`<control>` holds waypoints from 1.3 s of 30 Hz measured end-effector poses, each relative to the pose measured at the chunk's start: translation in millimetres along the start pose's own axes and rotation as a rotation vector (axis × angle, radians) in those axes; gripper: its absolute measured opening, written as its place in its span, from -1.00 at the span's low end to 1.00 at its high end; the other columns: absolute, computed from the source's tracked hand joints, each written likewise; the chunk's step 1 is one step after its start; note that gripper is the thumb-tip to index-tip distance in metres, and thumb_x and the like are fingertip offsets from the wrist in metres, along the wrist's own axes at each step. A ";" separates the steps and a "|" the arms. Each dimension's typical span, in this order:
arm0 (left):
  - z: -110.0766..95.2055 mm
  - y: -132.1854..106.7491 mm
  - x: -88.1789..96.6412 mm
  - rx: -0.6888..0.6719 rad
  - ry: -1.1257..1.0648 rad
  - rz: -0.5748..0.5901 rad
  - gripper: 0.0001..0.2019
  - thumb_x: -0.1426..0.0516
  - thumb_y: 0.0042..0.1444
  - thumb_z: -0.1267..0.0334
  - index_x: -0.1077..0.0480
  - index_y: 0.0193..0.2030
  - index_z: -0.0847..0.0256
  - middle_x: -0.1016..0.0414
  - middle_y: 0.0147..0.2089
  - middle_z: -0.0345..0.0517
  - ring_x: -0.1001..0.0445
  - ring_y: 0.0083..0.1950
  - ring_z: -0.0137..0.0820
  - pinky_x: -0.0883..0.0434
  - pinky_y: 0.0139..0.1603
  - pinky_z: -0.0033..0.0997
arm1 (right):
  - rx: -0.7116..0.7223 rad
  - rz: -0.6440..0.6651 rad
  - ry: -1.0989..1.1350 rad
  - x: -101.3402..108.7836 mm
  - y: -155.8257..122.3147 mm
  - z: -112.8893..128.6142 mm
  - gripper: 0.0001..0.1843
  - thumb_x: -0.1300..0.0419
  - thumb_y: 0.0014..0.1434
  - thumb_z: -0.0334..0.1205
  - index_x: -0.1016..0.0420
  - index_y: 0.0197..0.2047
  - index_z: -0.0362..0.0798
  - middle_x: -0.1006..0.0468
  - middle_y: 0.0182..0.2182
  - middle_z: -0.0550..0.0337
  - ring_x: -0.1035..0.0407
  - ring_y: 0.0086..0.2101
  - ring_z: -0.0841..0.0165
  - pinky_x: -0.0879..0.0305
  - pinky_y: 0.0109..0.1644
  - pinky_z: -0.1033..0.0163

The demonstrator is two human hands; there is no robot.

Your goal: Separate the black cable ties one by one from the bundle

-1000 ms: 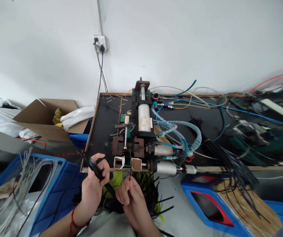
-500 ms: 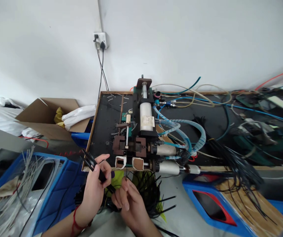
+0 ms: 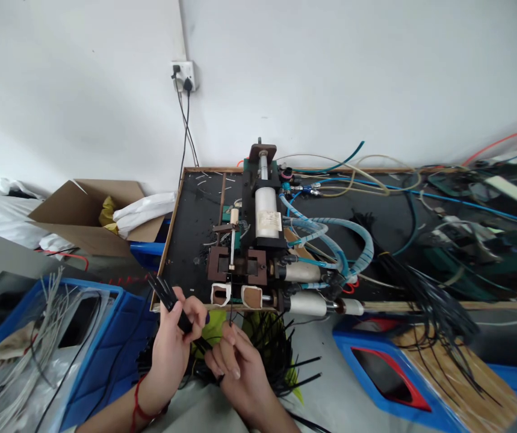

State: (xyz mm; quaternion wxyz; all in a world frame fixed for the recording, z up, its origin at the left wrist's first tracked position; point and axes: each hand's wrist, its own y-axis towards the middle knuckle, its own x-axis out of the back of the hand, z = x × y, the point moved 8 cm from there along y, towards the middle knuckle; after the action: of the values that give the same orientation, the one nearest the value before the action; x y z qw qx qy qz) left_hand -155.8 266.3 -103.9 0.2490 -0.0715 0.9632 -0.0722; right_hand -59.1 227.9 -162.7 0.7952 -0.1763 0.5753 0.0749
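My left hand (image 3: 172, 343), with a red string on the wrist, is closed round a bundle of black cables (image 3: 164, 294). Their cut ends poke up past my thumb toward the bench edge, and the bundle slants down toward my other hand. My right hand (image 3: 244, 367) pinches one thin black cable (image 3: 231, 313). This cable runs straight up between the two tan pads of the clamp (image 3: 251, 296) at the front of the pneumatic machine (image 3: 268, 210). The cable's far end is hidden in the machine. More black cables (image 3: 280, 349) lie in a tangle below the bench edge.
Blue air hoses (image 3: 362, 240) curve off the machine's right side. Another bundle of black cables (image 3: 414, 288) hangs over the bench (image 3: 186, 228) edge. A blue bin (image 3: 114, 355) with white cables stands left, another blue bin (image 3: 362, 379) right. Behind left sits a cardboard box (image 3: 82, 234).
The fingers of my left hand have curled inward over the bundle, and the cable ends have fanned slightly. My right hand keeps its pinch in nearly the same place.
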 end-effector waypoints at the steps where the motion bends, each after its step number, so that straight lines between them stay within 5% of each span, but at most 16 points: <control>1: 0.2 -0.4 0.2 0.009 -0.003 -0.004 -0.76 -0.15 0.27 0.07 -0.15 -0.21 0.07 -0.41 -0.51 -0.27 -0.19 -0.53 -0.46 -0.02 -0.58 -0.56 | 0.001 -0.001 -0.007 -0.2 0.0 0.0 -0.71 -0.27 0.30 -0.11 -0.39 -0.43 -0.02 -0.04 -0.82 0.51 0.27 -0.69 0.47 0.09 -0.52 0.30; 9: 5.3 -5.3 8.0 0.008 0.000 -0.068 -0.74 -0.20 0.29 0.11 -0.19 -0.25 0.11 -0.34 -0.42 -0.30 -0.16 -0.50 -0.52 -0.10 -0.56 -0.58 | 0.010 -0.019 -0.088 -4.3 0.0 1.2 -0.64 -0.30 0.28 -0.02 -0.33 -0.43 0.00 -0.02 -0.81 0.53 0.25 -0.70 0.49 0.05 -0.51 0.31; 14: 5.4 -12.1 5.1 -0.051 0.044 0.017 -0.76 -0.13 0.38 0.12 -0.19 -0.28 0.12 -0.25 -0.51 -0.35 -0.10 -0.53 -0.52 -0.07 -0.54 -0.51 | 0.089 -0.040 -0.165 1.8 -0.2 3.8 -0.65 -0.27 0.30 0.01 -0.38 -0.41 -0.02 -0.12 -0.82 0.51 0.16 -0.71 0.50 0.04 -0.52 0.33; 20: 6.4 -18.8 0.0 -0.004 -0.024 0.083 -0.77 -0.13 0.38 0.15 -0.20 -0.28 0.13 -0.23 -0.54 -0.35 -0.10 -0.52 -0.50 -0.09 -0.49 -0.45 | 0.268 -0.190 -0.660 24.6 -7.4 26.9 -0.54 -0.23 0.29 0.18 -0.46 -0.33 -0.08 -0.52 -0.69 0.24 -0.09 -0.72 0.51 0.09 -0.61 0.37; 28: 10.9 -31.3 -10.3 0.107 -0.194 0.173 -0.79 -0.14 0.37 0.12 -0.21 -0.23 0.12 -0.04 -0.57 -0.42 0.11 -0.55 -0.51 -0.01 -0.50 -0.46 | 0.354 -0.130 -1.445 20.3 -45.7 57.8 -0.57 -0.09 0.39 0.07 -0.54 -0.37 -0.02 -0.58 -0.57 0.14 -0.43 -0.52 0.31 -0.27 -0.38 0.26; 30: 13.2 -32.6 -10.7 0.094 -0.165 0.183 -0.78 -0.16 0.35 0.10 -0.22 -0.21 0.12 0.00 -0.56 -0.43 0.15 -0.55 -0.51 0.04 -0.52 -0.47 | 0.275 -0.254 -1.759 46.6 -68.1 79.7 -0.55 -0.12 0.34 0.03 -0.51 -0.51 0.01 -0.56 -0.59 0.09 -0.46 -0.52 0.24 -0.24 -0.38 0.20; 34: 19.8 -34.3 -12.9 0.059 -0.056 0.219 -0.74 -0.19 0.32 0.04 -0.24 -0.22 0.12 -0.04 -0.56 -0.42 0.13 -0.55 -0.51 0.05 -0.53 -0.49 | -0.030 -0.888 -2.150 104.8 -130.5 150.2 -0.50 -0.15 0.23 0.01 -0.40 -0.71 0.06 -0.52 -0.67 -0.06 -0.46 -0.59 0.07 -0.14 -0.47 0.12; 36: 23.4 -35.6 -14.3 0.037 0.025 0.231 -0.73 -0.17 0.33 0.02 -0.25 -0.24 0.13 -0.07 -0.57 -0.41 0.09 -0.56 -0.51 0.03 -0.54 -0.48 | 0.034 -0.948 -2.122 93.4 -141.8 164.0 -0.53 -0.12 0.26 0.05 -0.49 -0.62 0.06 -0.56 -0.62 -0.06 -0.47 -0.55 0.06 -0.17 -0.45 0.11; 39: 28.0 -39.7 -17.9 0.018 0.160 0.254 -0.71 -0.09 0.38 0.00 -0.32 -0.26 0.15 -0.08 -0.57 -0.38 0.04 -0.56 -0.50 -0.01 -0.53 -0.48 | 0.387 -0.635 -1.815 29.9 -117.7 143.8 -0.63 -0.14 0.30 0.09 -0.67 -0.28 0.06 -0.65 -0.44 0.01 -0.46 -0.45 0.14 -0.28 -0.35 0.15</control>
State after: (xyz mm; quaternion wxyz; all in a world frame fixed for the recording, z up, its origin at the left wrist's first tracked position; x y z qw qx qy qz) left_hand -122.5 227.7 -112.8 0.1794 0.0588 0.9805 -0.0540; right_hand 116.4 169.0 -128.4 0.9339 -0.0647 -0.3264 -0.1310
